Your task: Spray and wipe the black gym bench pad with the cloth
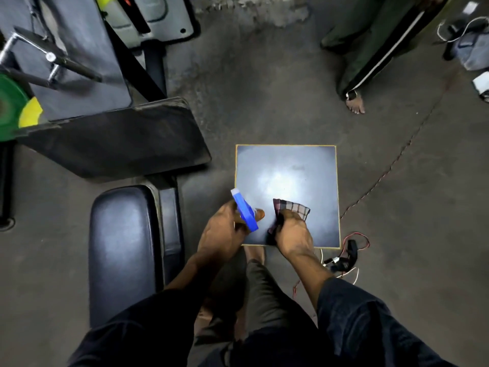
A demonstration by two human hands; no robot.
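Observation:
The black gym bench pad lies at lower left, glossy and rounded, with a larger angled black pad beyond it. My left hand grips a spray bottle with a blue trigger head, held to the right of the bench pad. Just right of it, my right hand clutches a folded checkered cloth. Both hands hover over a square dark panel, apart from the bench pad.
A square dark panel with a yellow edge lies on the grey floor. Red and white wires with a small black device sit by its near right corner. Another person's bare foot stands at upper right. Green and yellow weight plates are at left.

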